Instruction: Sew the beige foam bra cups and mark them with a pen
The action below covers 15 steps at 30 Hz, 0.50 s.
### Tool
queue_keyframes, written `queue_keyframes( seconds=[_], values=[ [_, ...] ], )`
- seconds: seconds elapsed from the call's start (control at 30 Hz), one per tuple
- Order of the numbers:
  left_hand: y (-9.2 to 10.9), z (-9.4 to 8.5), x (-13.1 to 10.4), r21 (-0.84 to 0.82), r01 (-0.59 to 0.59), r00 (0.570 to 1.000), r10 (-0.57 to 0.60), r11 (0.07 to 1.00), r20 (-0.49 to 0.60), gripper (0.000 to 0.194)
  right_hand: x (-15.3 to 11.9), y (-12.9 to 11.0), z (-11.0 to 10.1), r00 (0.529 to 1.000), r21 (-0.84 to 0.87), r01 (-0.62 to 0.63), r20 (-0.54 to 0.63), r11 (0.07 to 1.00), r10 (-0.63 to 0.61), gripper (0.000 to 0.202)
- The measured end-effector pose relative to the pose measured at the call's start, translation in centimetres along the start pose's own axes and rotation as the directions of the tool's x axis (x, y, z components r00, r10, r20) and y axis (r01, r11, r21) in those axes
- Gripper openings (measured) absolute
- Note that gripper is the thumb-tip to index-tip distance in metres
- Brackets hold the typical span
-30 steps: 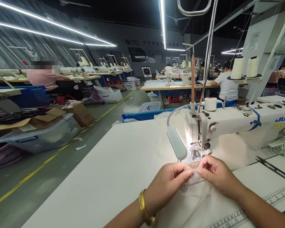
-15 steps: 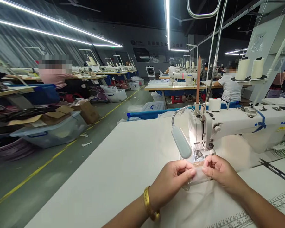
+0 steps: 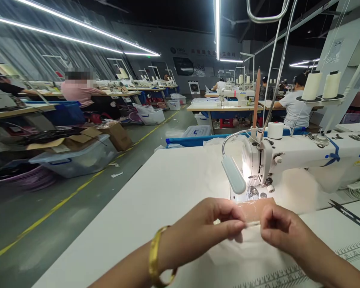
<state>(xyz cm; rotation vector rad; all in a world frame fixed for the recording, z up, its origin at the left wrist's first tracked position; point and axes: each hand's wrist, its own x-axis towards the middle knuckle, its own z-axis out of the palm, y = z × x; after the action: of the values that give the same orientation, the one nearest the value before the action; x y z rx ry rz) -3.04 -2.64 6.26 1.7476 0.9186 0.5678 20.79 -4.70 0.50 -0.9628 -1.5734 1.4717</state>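
My left hand (image 3: 214, 224), with a gold bangle at the wrist, pinches thumb against fingers on the left end of a tan fabric piece (image 3: 253, 209). The piece has a shiny surface and a pale lower edge, stretched between both hands. At its right end my right hand (image 3: 283, 230) is closed with curled fingers; its fingertips partly hide what they grip. Both hands are just in front of the sewing machine's presser foot (image 3: 252, 193), over the white table (image 3: 156, 212). Whiter cloth below the hands is hard to tell from the tabletop.
A sewing machine (image 3: 303, 154) stands behind my hands, with a grey lamp (image 3: 234, 174) at its needle end. Thread snips (image 3: 351, 214) lie at right, above a printed ruler (image 3: 273, 280). Thread cones (image 3: 312, 85) stand behind. A plastic bin (image 3: 75, 158) sits on the floor left.
My hands have drawn slightly nearer and the tan piece shows much more between them. The left hand has turned flatter. The whole view has shifted a little.
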Motion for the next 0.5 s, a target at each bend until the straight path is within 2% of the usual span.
queue_keyframes(
  seconds=[0.1, 0.17, 0.27, 0.37, 0.43, 0.5],
  values=[
    [1.6, -1.4, -0.5, 0.122, 0.020, 0.999, -0.025, 0.992, 0.044, 0.020, -0.8, -1.1, 1.5, 0.996, -0.126, -0.067, 0.052, 0.990, 0.074, 0.012],
    [1.4, -1.8, 0.7, 0.260, 0.015, 0.999, -0.022, 0.966, 0.025, 0.019, -0.1, -0.6, 2.1, 0.999, -0.310, -0.042, -0.032, 0.950, 0.034, 0.011],
    [-0.7, -1.5, 4.1, 0.434, 0.027, 0.999, -0.014, 0.900, -0.033, 0.019, 1.7, 1.8, 2.2, 0.977, -0.644, 0.038, -0.136, 0.764, -0.163, 0.019],
    [-3.1, -0.7, 7.4, 0.508, 0.077, 0.997, -0.051, 0.858, -0.066, 0.020, 3.0, 4.0, 1.4, 0.941, -0.855, 0.058, -0.125, 0.515, -0.314, 0.025],
    [-4.0, -0.5, 8.9, 0.513, 0.088, 0.996, -0.064, 0.854, -0.065, 0.020, 3.1, 4.3, 0.5, 0.942, -0.888, 0.057, -0.104, 0.456, -0.320, 0.025],
    [-4.6, -0.5, 9.7, 0.515, 0.089, 0.996, -0.065, 0.852, -0.065, 0.020, 3.0, 3.7, -0.5, 0.959, -0.871, 0.079, -0.066, 0.485, -0.275, 0.024]
  ],
)
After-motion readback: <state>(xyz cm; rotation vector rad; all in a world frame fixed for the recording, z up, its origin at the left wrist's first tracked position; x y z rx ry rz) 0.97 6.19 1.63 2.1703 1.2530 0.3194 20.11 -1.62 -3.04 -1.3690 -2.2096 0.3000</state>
